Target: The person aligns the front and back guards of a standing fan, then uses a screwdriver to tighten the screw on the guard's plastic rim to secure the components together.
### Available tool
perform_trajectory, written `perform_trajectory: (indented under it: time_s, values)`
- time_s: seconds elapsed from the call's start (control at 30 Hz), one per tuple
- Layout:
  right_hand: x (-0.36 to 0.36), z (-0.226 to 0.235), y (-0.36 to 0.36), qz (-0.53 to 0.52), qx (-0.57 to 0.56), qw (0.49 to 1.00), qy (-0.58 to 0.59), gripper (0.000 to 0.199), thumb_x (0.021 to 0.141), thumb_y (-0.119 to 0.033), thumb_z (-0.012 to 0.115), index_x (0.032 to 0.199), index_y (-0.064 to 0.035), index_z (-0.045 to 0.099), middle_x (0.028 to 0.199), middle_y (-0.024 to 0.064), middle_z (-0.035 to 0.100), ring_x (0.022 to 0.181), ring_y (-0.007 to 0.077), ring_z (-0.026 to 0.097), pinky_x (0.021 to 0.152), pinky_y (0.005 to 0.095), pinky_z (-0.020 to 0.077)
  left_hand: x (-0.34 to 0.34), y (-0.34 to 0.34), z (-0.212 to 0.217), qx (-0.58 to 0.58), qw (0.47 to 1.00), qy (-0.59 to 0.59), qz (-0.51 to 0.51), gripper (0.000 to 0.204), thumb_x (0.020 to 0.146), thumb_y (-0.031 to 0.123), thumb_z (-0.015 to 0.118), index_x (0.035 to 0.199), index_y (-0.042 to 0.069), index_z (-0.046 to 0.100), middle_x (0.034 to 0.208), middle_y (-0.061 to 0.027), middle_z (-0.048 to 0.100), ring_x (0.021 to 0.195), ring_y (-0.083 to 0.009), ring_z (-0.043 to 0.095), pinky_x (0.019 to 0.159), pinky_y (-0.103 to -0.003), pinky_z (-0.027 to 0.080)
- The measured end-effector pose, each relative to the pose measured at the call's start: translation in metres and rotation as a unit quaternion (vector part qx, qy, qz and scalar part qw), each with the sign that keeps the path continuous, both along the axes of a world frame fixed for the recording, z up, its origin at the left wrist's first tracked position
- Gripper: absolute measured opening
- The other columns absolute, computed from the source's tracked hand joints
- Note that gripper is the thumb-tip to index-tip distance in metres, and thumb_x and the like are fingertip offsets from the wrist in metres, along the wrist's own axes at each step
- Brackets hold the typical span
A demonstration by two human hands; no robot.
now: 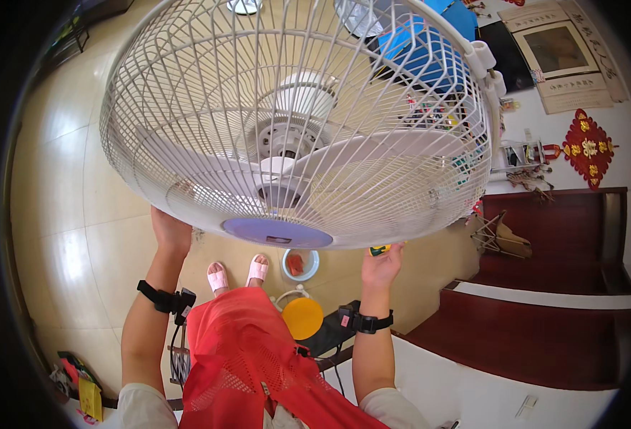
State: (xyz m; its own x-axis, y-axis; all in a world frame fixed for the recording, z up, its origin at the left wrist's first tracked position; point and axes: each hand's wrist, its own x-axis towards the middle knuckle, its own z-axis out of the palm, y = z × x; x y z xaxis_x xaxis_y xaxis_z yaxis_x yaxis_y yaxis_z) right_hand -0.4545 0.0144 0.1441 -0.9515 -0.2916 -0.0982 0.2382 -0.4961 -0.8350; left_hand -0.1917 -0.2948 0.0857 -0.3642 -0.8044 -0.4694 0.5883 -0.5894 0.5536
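A large white fan (276, 166) with a wire guard fills the upper middle, close to me; its pale blades and motor show through the wires. My left hand (171, 229) is at the lower left rim of the guard, gripping it, with its fingers mostly hidden behind the wires. Below the rim on the right, my right hand (383, 266) has its fingers closed round a small yellow-and-green object (380, 250). Most of that object is covered by the guard and my fingers, so I cannot tell its kind.
On the floor near my feet stand a light blue basin (317, 266) with something red inside and a round yellow stool seat (302, 319). Dark red wooden furniture (526, 342) lines the right, with a folding frame (500, 236) beside it. A red ornament (589, 149) hangs on the wall.
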Motion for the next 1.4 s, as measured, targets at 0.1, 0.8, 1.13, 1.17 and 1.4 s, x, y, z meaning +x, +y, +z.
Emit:
perform_trajectory:
  time_s: [0.1, 0.8, 1.13, 1.17, 1.4]
  values:
    - [0.000, 0.014, -0.004, -0.012, 0.016, 0.999, 0.027, 0.044, 0.096, -0.030, 0.050, 0.135, -0.0113, 0.040, 0.134, 0.0022, 0.049, 0.125, 0.0206, 0.044, 0.106, 0.0424, 0.0319, 0.008, -0.001, -0.008, 0.000, 1.000, -0.001, -0.010, 0.040, 0.099, 0.031, 0.035, 0.129, 0.007, 0.044, 0.124, -0.0069, 0.053, 0.112, -0.0231, 0.051, 0.094, -0.036, 0.043]
    - [-0.021, 0.097, -0.011, 0.017, 0.141, 0.949, 0.281, 0.037, 0.092, -0.025, 0.061, 0.117, -0.0003, 0.053, 0.116, 0.0068, 0.057, 0.104, 0.0170, 0.054, 0.093, 0.0342, 0.0412, 0.016, -0.004, 0.014, -0.133, 0.984, -0.108, 0.045, 0.045, 0.100, 0.031, 0.031, 0.136, 0.004, 0.037, 0.133, -0.0067, 0.047, 0.120, -0.0211, 0.048, 0.095, -0.034, 0.042]
    - [-0.035, 0.133, -0.011, 0.073, 0.144, 0.933, 0.321, 0.052, 0.090, -0.031, 0.063, 0.128, -0.0005, 0.043, 0.126, 0.0071, 0.053, 0.114, 0.0203, 0.051, 0.099, 0.0383, 0.0403, 0.030, -0.020, 0.020, -0.247, 0.964, 0.004, 0.097, 0.056, 0.100, 0.038, 0.027, 0.141, 0.000, 0.032, 0.144, -0.0128, 0.039, 0.130, -0.0245, 0.039, 0.109, -0.037, 0.027]
    - [-0.035, 0.134, -0.010, 0.081, 0.159, 0.928, 0.327, 0.053, 0.090, -0.031, 0.063, 0.128, -0.0009, 0.043, 0.126, 0.0072, 0.052, 0.115, 0.0207, 0.050, 0.099, 0.0392, 0.0400, 0.030, -0.018, 0.020, -0.229, 0.967, -0.035, 0.106, 0.058, 0.100, 0.039, 0.026, 0.142, 0.000, 0.029, 0.144, -0.0141, 0.038, 0.133, -0.0251, 0.036, 0.110, -0.038, 0.025]
    - [-0.031, 0.136, -0.012, 0.084, 0.179, 0.917, 0.345, 0.045, 0.093, -0.025, 0.060, 0.128, -0.0013, 0.044, 0.127, 0.0083, 0.052, 0.116, 0.0215, 0.049, 0.100, 0.0408, 0.0396, 0.029, -0.022, 0.028, -0.276, 0.953, -0.084, 0.094, 0.057, 0.100, 0.039, 0.026, 0.144, 0.001, 0.029, 0.146, -0.0117, 0.036, 0.135, -0.0243, 0.034, 0.111, -0.037, 0.024]
